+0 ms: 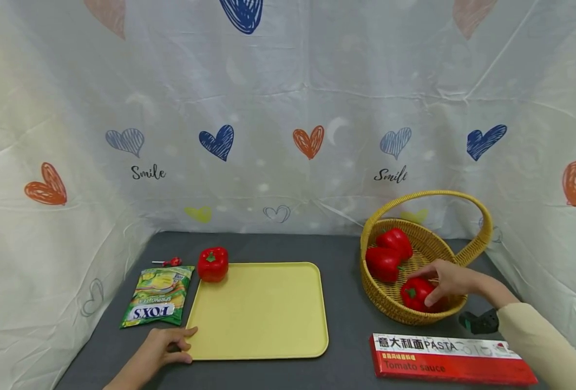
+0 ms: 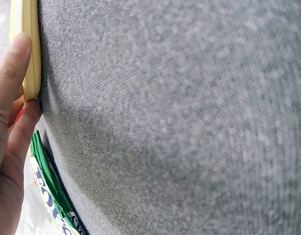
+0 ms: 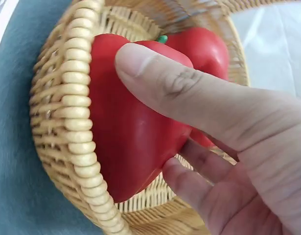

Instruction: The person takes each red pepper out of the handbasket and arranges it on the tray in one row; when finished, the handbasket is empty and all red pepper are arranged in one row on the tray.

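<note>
My left hand point(image 1: 163, 346) holds the near left corner of a flat yellow tray point(image 1: 263, 311), its thumb against the rim point(image 2: 35, 63). A red bell pepper point(image 1: 213, 265) sits at the tray's far left corner. On the right, my right hand point(image 1: 449, 279) reaches into a round wicker basket point(image 1: 426, 241) with a tall looped handle. It grips a red bell pepper point(image 3: 130, 132) near the basket's near side, the thumb across its upper side and the fingers partly hidden. Two more red bell peppers point(image 1: 394, 244) lie in the basket's left part.
A green and yellow FOX'S packet point(image 1: 158, 295) lies left of the tray, with a small red item on a white stick point(image 1: 171, 262) behind it. In front of the basket lies a red and white pasta box point(image 1: 444, 363). A heart-printed curtain point(image 1: 268, 108) encloses the table.
</note>
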`<action>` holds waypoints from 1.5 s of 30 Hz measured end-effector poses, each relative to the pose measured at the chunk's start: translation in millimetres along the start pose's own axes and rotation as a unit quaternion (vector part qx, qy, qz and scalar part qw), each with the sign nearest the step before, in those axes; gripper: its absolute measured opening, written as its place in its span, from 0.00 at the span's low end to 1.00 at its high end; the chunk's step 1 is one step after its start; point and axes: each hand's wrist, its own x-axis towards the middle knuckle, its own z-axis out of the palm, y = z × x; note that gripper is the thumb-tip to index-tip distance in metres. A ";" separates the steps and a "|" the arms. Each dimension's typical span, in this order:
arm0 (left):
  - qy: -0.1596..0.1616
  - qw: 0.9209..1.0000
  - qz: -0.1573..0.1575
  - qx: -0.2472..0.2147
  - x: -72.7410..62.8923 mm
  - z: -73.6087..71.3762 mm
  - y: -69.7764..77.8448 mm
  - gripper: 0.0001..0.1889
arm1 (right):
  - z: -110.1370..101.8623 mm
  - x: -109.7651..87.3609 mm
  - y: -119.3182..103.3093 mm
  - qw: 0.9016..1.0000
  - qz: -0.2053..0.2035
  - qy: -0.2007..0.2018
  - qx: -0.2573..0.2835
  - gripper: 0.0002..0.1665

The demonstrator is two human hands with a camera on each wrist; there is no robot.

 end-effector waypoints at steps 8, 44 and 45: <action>-0.001 1.000 -0.005 -0.006 -1.0 -0.5 -1.5 0.32 | -2.0 -9.3 25.2 0.986 0.011 0.060 0.154 0.38; 0.007 1.000 0.013 0.004 -1.3 0.5 -0.6 0.30 | 20.5 -24.8 14.6 0.902 0.026 0.191 0.387 0.27; 0.009 1.000 0.016 0.005 -1.3 0.6 -0.5 0.29 | 21.6 -24.8 12.2 0.900 0.019 0.188 0.393 0.27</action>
